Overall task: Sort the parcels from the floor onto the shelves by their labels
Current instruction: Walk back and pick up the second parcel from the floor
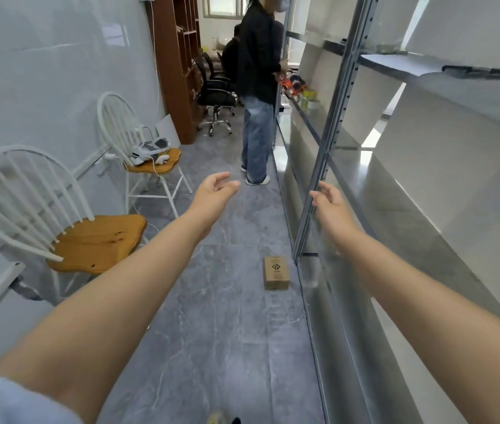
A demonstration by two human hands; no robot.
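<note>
Both hands (216,191) (329,200) empty, grip open; floor parcel (276,272) shows black diamond logo.

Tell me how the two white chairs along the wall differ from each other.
The near chair has a bare wooden seat; the far chair carries a white headset with a cable on its seat. The near chair sits close to the camera and looks larger, partly crossed by the left arm; the far chair stands further down the aisle, fully visible. Both share white spindle backs, white legs and honey-coloured wooden seats.
</note>
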